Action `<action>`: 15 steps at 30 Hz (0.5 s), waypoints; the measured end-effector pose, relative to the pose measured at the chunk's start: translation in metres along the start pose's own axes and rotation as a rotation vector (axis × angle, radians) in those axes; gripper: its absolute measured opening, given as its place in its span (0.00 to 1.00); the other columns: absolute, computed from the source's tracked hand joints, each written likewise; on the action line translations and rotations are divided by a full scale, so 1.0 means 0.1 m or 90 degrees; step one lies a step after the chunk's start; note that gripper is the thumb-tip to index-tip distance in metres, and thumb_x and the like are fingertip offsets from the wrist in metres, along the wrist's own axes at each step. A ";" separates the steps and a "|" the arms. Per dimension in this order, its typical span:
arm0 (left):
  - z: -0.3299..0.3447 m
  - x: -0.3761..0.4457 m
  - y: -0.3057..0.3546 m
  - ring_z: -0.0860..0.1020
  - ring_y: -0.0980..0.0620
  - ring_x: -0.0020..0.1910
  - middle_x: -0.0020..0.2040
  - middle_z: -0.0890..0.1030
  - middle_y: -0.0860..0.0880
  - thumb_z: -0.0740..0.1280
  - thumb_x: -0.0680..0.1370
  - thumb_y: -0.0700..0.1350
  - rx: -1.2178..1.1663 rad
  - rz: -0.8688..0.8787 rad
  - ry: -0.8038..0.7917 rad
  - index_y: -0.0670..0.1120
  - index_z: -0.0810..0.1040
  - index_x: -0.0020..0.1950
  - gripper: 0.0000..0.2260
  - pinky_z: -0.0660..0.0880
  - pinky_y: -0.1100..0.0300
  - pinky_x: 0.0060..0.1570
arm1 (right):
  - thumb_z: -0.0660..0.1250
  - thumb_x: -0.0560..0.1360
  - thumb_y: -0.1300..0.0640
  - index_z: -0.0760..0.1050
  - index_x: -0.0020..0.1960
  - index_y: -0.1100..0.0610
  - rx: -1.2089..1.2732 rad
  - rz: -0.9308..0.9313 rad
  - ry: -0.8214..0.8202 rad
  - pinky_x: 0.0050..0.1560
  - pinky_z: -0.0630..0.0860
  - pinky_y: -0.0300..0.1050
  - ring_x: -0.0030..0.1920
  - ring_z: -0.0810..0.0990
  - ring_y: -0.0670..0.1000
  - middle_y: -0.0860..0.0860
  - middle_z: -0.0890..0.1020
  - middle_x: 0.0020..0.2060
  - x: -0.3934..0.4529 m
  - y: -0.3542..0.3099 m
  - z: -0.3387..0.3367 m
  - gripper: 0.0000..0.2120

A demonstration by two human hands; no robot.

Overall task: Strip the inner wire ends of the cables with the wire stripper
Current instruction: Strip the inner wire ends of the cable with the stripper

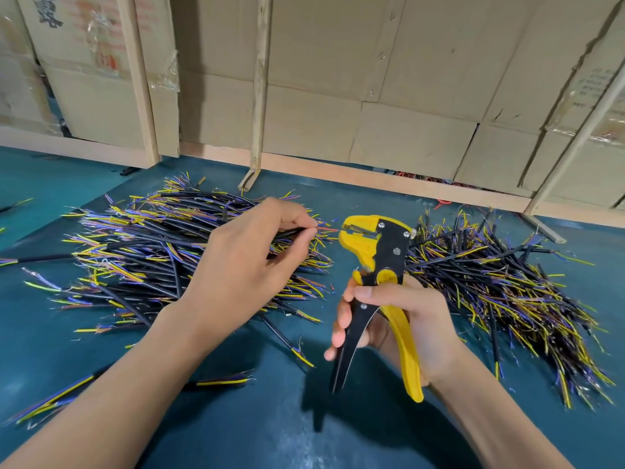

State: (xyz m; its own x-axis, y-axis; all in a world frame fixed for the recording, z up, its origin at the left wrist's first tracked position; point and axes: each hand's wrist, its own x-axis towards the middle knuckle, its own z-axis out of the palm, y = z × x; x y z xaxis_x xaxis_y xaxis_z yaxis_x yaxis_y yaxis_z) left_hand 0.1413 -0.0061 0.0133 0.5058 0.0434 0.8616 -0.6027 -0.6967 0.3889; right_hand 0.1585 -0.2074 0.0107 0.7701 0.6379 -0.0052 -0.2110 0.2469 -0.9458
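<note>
Fingers (306, 231) of the left hand (243, 262) are curled, thumb and forefinger pinching a thin black cable (291, 232) near its end. A reddish inner wire (327, 229) sticks out past the fingertips toward the head of the wire stripper (375, 262); its tip sits just at the yellow jaws, though whether it is actually inside them is hard to tell from this angle.

The right hand (399, 319) is wrapped round the stripper's two handles, thumb laid across the top near the pivot, fingers curled round the black handle, the yellow handle lying against the palm. The handles stand spread apart and the tool is held upright above the desk (220, 418), its head pointing left.

Under and behind the left hand lies a big pile of black cables (142, 252) with yellow, blue and purple inner wires fanned at their ends. A second pile (500, 292) lies to the right of the stripper. A few loose cables (223, 380) lie scattered on the blue desk nearer the person. Cardboard boxes (372, 96) and wooden frame posts (258, 82) stand along the back.
</note>
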 end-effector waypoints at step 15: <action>0.03 0.00 -0.02 0.81 0.65 0.53 0.55 0.81 0.58 0.72 0.79 0.42 -0.046 0.051 0.052 0.54 0.71 0.55 0.13 0.74 0.71 0.53 | 0.73 0.65 0.60 0.80 0.40 0.64 -0.037 -0.026 0.017 0.40 0.80 0.64 0.33 0.80 0.63 0.64 0.78 0.34 0.01 0.02 0.01 0.08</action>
State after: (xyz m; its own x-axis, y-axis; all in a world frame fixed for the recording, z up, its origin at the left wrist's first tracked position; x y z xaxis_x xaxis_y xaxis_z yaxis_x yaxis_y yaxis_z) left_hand 0.1440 -0.0065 0.0116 0.4043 0.0502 0.9132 -0.6832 -0.6472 0.3381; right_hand 0.1580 -0.2057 0.0095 0.7930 0.6086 0.0257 -0.1450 0.2295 -0.9625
